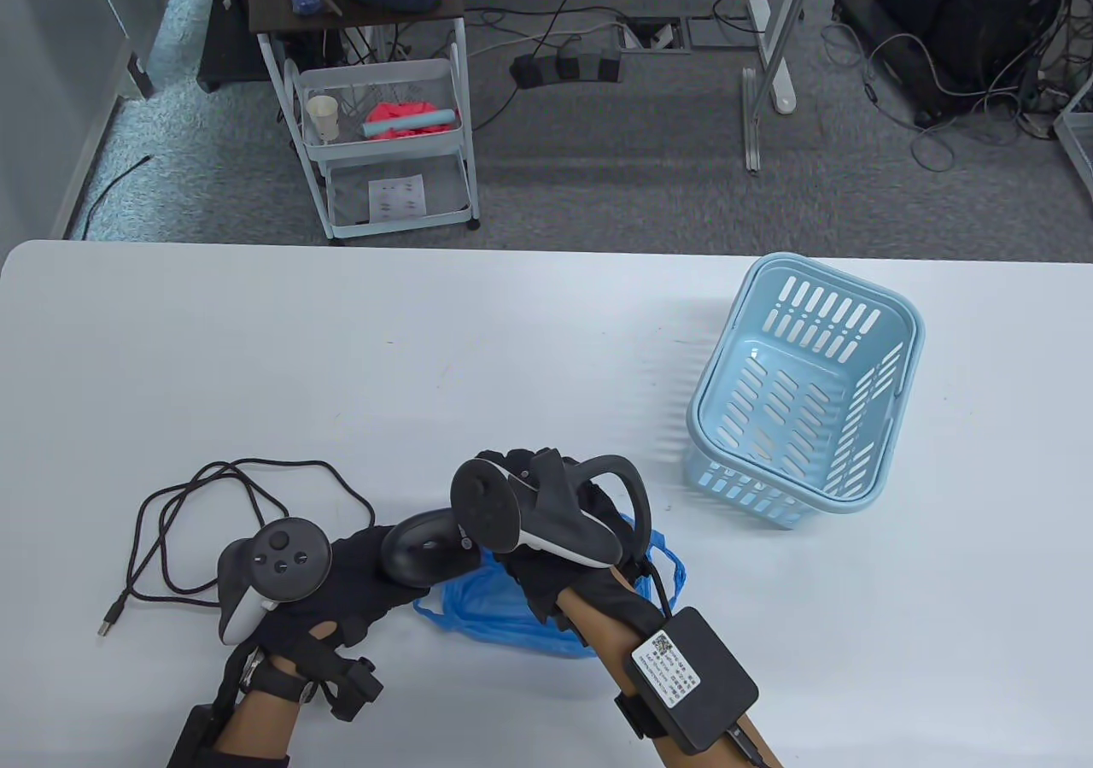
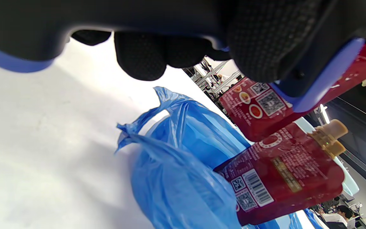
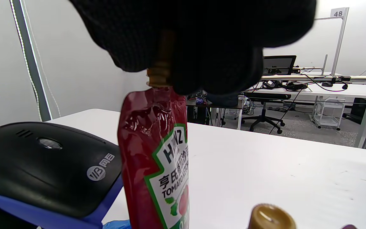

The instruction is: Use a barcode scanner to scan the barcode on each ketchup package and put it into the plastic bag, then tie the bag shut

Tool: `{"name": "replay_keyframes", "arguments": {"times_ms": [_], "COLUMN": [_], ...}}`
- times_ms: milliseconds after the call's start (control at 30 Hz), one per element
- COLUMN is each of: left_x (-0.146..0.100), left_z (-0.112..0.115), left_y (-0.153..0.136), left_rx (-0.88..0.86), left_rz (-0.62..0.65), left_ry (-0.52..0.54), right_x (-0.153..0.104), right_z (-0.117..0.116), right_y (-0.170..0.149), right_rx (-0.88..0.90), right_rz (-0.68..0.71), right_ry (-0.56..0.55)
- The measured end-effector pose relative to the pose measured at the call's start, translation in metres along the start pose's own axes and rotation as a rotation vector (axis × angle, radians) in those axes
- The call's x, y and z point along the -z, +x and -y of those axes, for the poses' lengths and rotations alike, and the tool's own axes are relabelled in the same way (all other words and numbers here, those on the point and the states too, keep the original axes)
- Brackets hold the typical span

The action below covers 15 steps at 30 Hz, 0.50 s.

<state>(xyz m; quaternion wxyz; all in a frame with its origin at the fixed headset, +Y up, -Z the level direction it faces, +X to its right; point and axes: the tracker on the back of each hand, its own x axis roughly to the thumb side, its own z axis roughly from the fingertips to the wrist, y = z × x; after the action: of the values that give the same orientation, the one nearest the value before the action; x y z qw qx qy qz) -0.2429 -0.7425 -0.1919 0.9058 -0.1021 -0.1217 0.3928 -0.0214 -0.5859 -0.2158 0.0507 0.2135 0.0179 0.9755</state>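
My left hand (image 1: 359,576) grips a black barcode scanner (image 1: 423,550) with blue trim, its head aimed right. In the right wrist view my right hand (image 3: 202,47) pinches a red ketchup pouch (image 3: 157,165) by its gold cap, so it hangs upright beside the scanner (image 3: 43,168). In the table view my right hand (image 1: 521,469) and its tracker hide that pouch. The left wrist view shows the held pouch's (image 2: 259,111) code side facing the scanner. A second pouch (image 2: 281,178) lies in the mouth of the blue plastic bag (image 2: 176,165). The bag (image 1: 495,610) lies on the table under my right hand.
A light blue slotted basket (image 1: 803,401) stands at the right of the white table (image 1: 341,358) with nothing visible inside. The scanner's black cable (image 1: 213,529) loops on the table at the left. A shelf trolley (image 1: 384,144) stands beyond the far edge.
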Motion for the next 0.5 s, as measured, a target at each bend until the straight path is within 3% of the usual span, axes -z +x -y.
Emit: {"name": "replay_keyframes", "arguments": {"times_ms": [500], "left_x": [-0.001], "left_z": [-0.0067], "left_y": [-0.0075], "left_rx": [-0.032], "left_rz": [-0.043], "left_ry": [0.051], "right_x": [-0.0076], "right_z": [0.0018], "right_y": [-0.0013], "right_rx": [0.011], "right_rz": [0.002], "right_ry": [-0.008]}}
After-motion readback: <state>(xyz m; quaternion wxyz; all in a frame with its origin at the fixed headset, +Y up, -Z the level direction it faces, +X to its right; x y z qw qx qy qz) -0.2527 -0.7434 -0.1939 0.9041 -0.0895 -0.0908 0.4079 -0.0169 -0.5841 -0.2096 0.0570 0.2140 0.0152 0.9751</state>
